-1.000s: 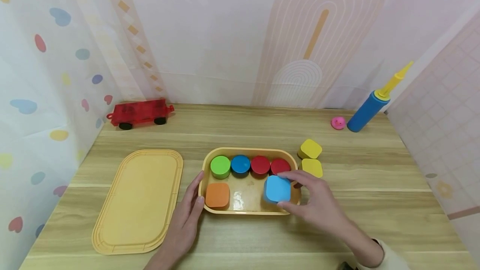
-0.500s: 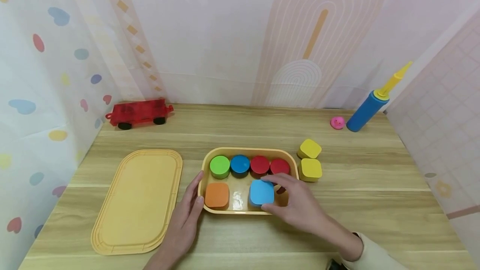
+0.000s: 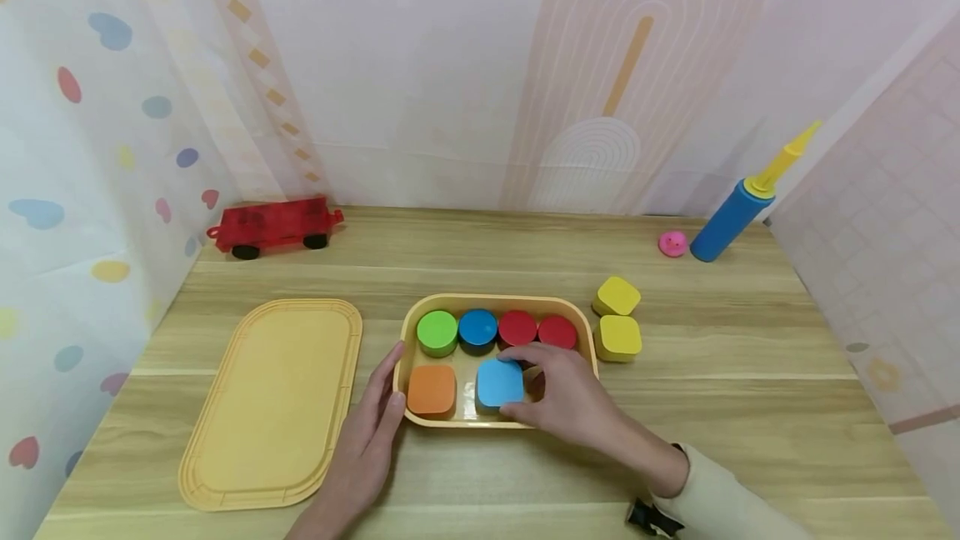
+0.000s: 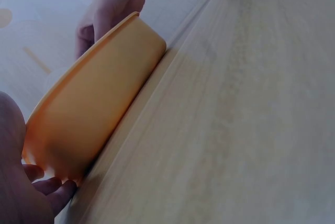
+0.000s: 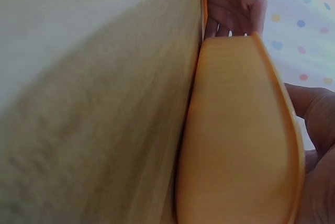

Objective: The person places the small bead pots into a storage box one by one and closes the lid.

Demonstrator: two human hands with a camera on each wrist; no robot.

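Observation:
A yellow plastic tray (image 3: 525,422) with raised walls stands mid-table. My left hand (image 3: 363,432) holds its left end, fingers and thumb against the outer wall; the left wrist view shows the fingertips low on that wall (image 4: 99,98). My right hand (image 3: 573,398) reaches over the tray's right side and pinches a light blue rounded-square block (image 3: 499,382) between thumb and fingers. Left of it sits an orange rounded-square block (image 3: 432,390). Along the far wall stand a green round block (image 3: 437,332), a blue one (image 3: 477,330) and two red ones (image 3: 517,329). The wrist views hide the tray's inside.
Two yellow blocks (image 3: 618,336) lie just right of the tray. A flat yellow lid (image 3: 273,407) lies at left. Farther back are a red toy wagon (image 3: 275,224), a small pink duck (image 3: 672,243) and a blue-and-yellow hand pump (image 3: 731,219). Patterned cloth surrounds the table.
My right hand has moved left along the tray with the light blue block, bringing it nearer to the orange block. My left hand has stayed at the tray's left end.

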